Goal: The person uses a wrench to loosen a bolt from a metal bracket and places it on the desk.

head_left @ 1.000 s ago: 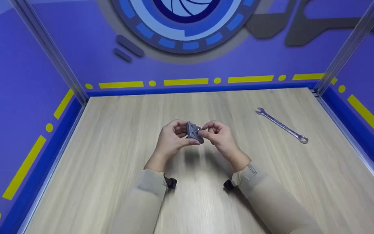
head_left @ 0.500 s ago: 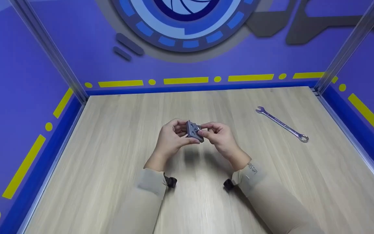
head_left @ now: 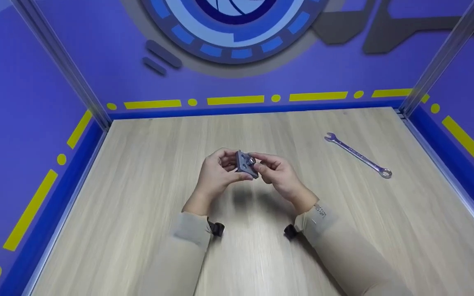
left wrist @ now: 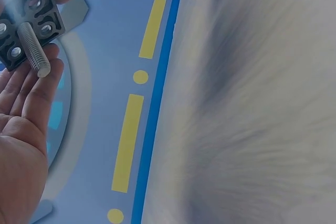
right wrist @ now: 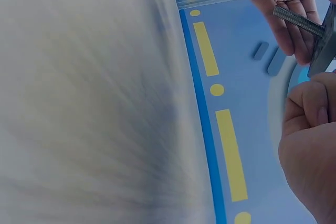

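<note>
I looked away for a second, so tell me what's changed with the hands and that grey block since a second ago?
Very little. The right hand has turned slightly at the bolt head, its fingers shifting on the grey block. The left hand keeps its grip on the block, the bolt still pokes through it, and the wrench lies untouched on the table.
</note>
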`<state>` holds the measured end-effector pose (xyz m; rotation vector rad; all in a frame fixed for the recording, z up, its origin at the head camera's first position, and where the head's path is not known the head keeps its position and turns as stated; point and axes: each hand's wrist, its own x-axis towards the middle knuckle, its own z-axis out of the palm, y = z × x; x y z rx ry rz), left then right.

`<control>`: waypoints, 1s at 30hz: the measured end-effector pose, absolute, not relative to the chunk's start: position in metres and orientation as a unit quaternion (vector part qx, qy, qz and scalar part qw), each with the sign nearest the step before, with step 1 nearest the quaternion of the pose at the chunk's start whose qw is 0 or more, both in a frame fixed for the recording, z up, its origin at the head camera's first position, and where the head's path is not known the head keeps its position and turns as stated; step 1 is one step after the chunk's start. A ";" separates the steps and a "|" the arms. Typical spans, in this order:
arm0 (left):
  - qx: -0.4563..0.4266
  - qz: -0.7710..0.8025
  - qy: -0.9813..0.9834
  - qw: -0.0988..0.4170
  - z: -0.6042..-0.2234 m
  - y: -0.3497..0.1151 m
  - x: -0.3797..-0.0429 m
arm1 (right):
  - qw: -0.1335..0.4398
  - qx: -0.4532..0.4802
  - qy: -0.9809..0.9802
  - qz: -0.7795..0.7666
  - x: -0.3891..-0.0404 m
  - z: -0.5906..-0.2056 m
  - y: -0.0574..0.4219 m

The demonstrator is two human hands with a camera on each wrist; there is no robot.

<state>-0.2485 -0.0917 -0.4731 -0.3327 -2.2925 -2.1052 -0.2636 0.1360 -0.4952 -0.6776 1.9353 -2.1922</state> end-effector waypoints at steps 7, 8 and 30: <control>-0.113 -0.672 -0.732 0.002 -0.474 -0.088 -0.248 | 0.012 -0.130 0.652 -0.747 -0.258 -0.493 0.129; -0.113 -0.670 -0.734 0.000 -0.474 -0.088 -0.248 | 0.007 -0.122 0.656 -0.745 -0.258 -0.493 0.128; -0.107 -0.681 -0.724 -0.006 -0.482 -0.088 -0.249 | 0.105 -0.241 0.660 -0.704 -0.268 -0.501 0.144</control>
